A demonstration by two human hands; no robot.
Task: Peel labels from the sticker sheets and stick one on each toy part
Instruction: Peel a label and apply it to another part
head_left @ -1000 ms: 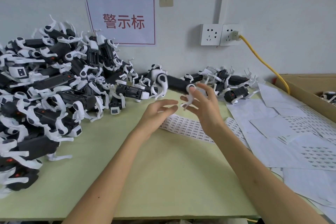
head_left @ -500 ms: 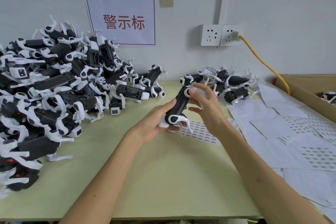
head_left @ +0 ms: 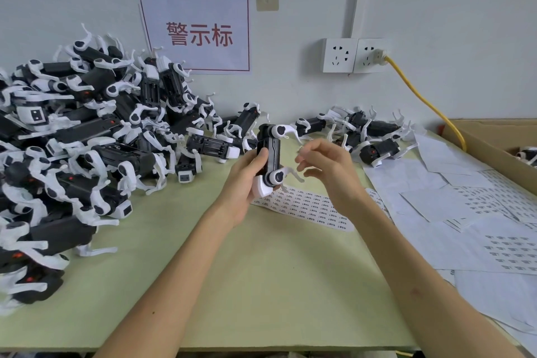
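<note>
Green counter (head_left: 261, 285): my left hand (head_left: 244, 183) grips the toy part (head_left: 273, 151) upright; my right hand (head_left: 331, 171) hovers just right, fingers curled. Whether it pinches a label, I cannot tell.

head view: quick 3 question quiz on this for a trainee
1. True or false: the left hand grips a toy part.
2. The long sticker sheet lies on: A the table, B a tray, C a chair.
3. Fill in: the yellow cable is plugged into the ___ of the two wall sockets.
Key: 1 true; 2 A; 3 right.
</note>
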